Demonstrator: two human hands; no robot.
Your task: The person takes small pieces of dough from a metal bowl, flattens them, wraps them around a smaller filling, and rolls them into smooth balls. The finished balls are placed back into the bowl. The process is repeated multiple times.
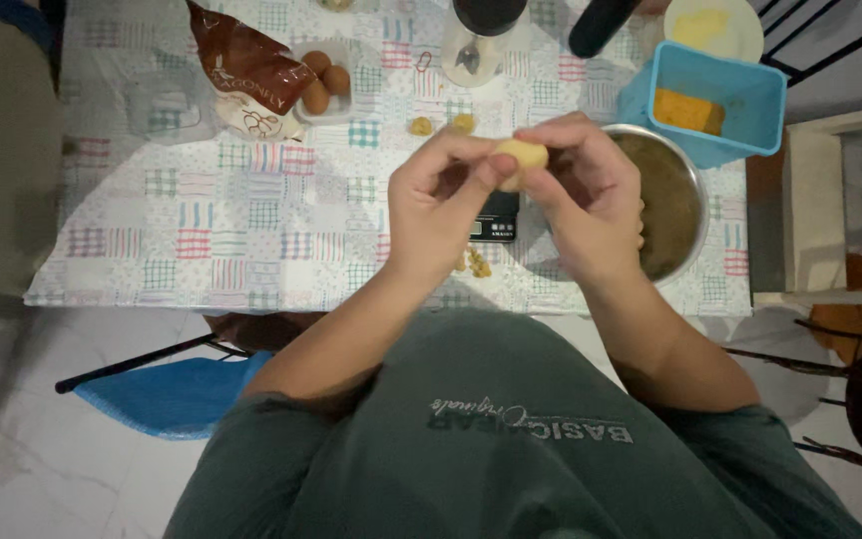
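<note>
A small pale-yellow ball of dough (521,158) sits just above the middle of the frame, pinched between both hands over the table. The left hand (441,205) curls its fingers and presses its thumb against the ball's left side; the right hand (586,195) closes its fingertips around the ball from the right and above, so both hands grip the dough together.

Directly below the hands lies a small black digital kitchen scale (496,218), with a few crumbs of dough (473,264) just beside it. To the right, partly hidden by the right hand, stands a round metal bowl of brown dough (675,205). Above it, at the upper right, is a blue square plastic tub (718,100) holding an orange-yellow block.

Two small dough pieces (441,125) rest above the hands. At the upper left, a clear tray of brown eggs (326,82) touches a brown foil bag (251,70). All stand on a pastel checked patchwork tablecloth (231,220).
</note>
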